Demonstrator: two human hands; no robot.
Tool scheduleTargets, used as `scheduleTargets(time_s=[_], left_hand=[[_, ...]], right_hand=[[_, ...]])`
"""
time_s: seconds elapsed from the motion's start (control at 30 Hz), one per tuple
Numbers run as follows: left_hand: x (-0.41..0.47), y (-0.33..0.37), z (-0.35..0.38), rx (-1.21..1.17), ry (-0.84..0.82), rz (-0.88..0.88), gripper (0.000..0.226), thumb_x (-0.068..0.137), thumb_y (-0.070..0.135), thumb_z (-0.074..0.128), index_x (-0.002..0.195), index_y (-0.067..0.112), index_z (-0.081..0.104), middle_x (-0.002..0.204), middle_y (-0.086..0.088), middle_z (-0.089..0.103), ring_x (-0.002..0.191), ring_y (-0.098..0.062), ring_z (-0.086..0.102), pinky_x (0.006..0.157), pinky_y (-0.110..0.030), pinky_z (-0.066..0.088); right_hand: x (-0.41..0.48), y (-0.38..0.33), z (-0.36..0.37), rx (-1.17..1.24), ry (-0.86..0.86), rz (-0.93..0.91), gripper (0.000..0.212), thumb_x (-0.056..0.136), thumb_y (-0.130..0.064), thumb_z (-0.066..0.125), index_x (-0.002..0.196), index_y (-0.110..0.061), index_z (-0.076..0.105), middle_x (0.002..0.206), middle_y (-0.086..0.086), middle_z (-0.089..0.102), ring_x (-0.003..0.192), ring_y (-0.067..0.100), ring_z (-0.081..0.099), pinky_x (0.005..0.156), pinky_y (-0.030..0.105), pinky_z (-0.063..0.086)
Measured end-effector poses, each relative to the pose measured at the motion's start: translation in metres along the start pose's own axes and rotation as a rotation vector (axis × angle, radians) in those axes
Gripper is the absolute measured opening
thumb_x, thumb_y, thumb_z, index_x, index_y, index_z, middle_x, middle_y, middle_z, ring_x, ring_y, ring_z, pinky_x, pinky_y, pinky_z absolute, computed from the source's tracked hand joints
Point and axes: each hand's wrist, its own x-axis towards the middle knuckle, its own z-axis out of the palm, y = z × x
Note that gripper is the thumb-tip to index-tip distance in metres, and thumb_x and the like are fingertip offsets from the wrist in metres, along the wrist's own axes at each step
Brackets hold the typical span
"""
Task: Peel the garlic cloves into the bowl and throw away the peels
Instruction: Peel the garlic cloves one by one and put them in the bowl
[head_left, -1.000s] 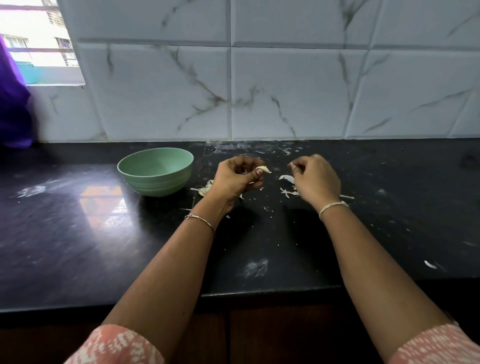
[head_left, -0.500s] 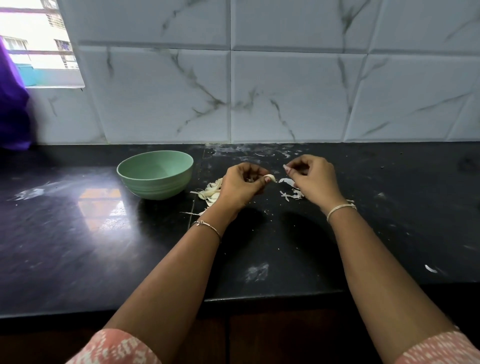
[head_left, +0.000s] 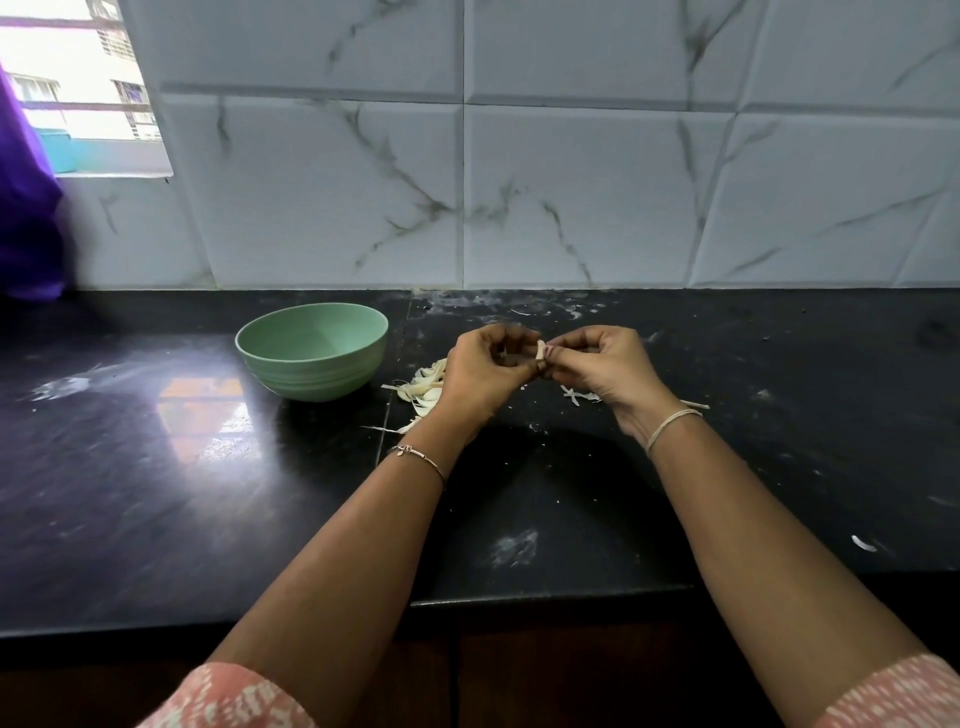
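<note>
Your left hand (head_left: 480, 371) and right hand (head_left: 605, 364) have the fingers clamped on one garlic clove (head_left: 540, 351), at 3 o'clock from the bowl (head_left: 311, 376).

The counter (head_left: 156, 493) is black polished stone, glossy enough to mirror the daylight, with dull pale smears and scuffs. The bowl (head_left: 311, 374) looks like smooth matt plastic, pale green, with fine ridges low on its wall. The wall tiles (head_left: 571, 197) are smooth with a soft sheen and marble veining. The peels (head_left: 426, 387) look thin, dry and papery. The bracelet (head_left: 423, 460) is slim metal, the cord band (head_left: 670, 423) pale thread. The sleeves (head_left: 228, 699) are printed cloth.
</note>
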Motion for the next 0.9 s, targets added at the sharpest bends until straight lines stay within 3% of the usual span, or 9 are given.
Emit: scheduleTargets(time_s=[0.13,0.3,0.43,0.5,0.63,0.7,0.77,0.83,0.9], left_hand=[[0.000,0.000,-0.001,0.065,0.021,0.023,0.033,0.070,-0.004,0.081,0.089,0.021,0.070,0.088,-0.001,0.073,0.086,-0.018,0.071,0.084,-0.030,0.057],[0.000,0.000,-0.002,0.050,0.029,0.024,0.034,0.070,-0.004,0.081,0.086,0.024,0.070,0.092,-0.009,0.073,0.088,-0.032,0.070,0.086,-0.040,0.058],[-0.001,0.001,-0.003,0.001,-0.007,0.024,0.034,0.073,-0.007,0.078,0.088,0.022,0.069,0.093,-0.012,0.071,0.078,-0.016,0.065,0.084,-0.036,0.058],[-0.004,0.004,-0.002,-0.037,-0.045,0.023,0.033,0.075,-0.010,0.075,0.089,0.019,0.068,0.089,-0.008,0.069,0.075,-0.011,0.062,0.078,-0.027,0.057],[-0.007,0.007,0.000,-0.110,-0.094,-0.010,0.030,0.079,-0.015,0.068,0.094,0.011,0.066,0.083,-0.002,0.065,0.070,-0.004,0.062,0.070,-0.016,0.054],[-0.008,0.006,0.000,-0.154,-0.109,-0.037,0.030,0.081,-0.016,0.066,0.093,0.011,0.065,0.083,-0.003,0.066,0.069,-0.004,0.066,0.069,-0.017,0.056],[-0.007,0.005,0.001,-0.184,-0.121,-0.049,0.030,0.082,-0.016,0.064,0.093,0.012,0.064,0.082,-0.004,0.066,0.069,-0.004,0.068,0.071,-0.019,0.057],[-0.007,0.005,0.002,-0.192,-0.126,-0.059,0.029,0.084,-0.015,0.063,0.093,0.012,0.064,0.083,-0.005,0.066,0.070,-0.005,0.069,0.073,-0.020,0.057],[-0.007,0.005,0.003,-0.181,-0.122,-0.067,0.027,0.085,-0.013,0.064,0.094,0.012,0.064,0.084,-0.004,0.067,0.071,-0.004,0.068,0.072,-0.018,0.057]], right_hand=[[-0.001,0.000,0.002,0.011,0.015,0.006,0.007,0.082,0.005,0.071,0.080,-0.001,0.068,0.079,0.015,0.068,0.067,0.015,0.069,0.063,0.018,0.058],[-0.002,-0.003,0.002,0.061,0.014,0.029,0.005,0.081,0.006,0.071,0.084,0.004,0.068,0.081,0.017,0.069,0.072,0.020,0.069,0.072,0.023,0.059],[-0.001,-0.004,0.001,0.048,0.020,0.037,0.006,0.081,0.005,0.072,0.081,0.001,0.068,0.076,0.015,0.069,0.064,0.017,0.068,0.066,0.021,0.059],[0.003,0.000,-0.004,-0.124,0.087,-0.002,0.009,0.079,0.001,0.073,0.076,-0.006,0.068,0.071,0.010,0.068,0.062,0.017,0.066,0.060,0.022,0.056],[0.009,0.005,-0.023,-0.779,0.334,-0.192,0.020,0.076,-0.002,0.067,0.069,-0.021,0.065,0.066,-0.007,0.062,0.071,0.018,0.064,0.066,0.027,0.049],[0.009,0.008,-0.028,-0.865,0.334,-0.187,0.024,0.079,0.003,0.060,0.075,-0.020,0.069,0.078,-0.002,0.068,0.081,0.022,0.065,0.071,0.026,0.047],[0.009,0.008,-0.028,-0.928,0.306,-0.176,0.015,0.085,-0.005,0.064,0.085,-0.016,0.075,0.092,0.004,0.072,0.089,0.024,0.066,0.076,0.026,0.047],[0.010,0.007,-0.028,-0.948,0.304,-0.167,0.007,0.084,-0.018,0.072,0.076,-0.018,0.073,0.089,0.004,0.072,0.083,0.021,0.064,0.071,0.025,0.044],[0.012,0.008,-0.027,-0.923,0.336,-0.181,0.024,0.076,-0.015,0.078,0.061,-0.022,0.060,0.080,0.003,0.067,0.072,0.017,0.059,0.064,0.023,0.040]])
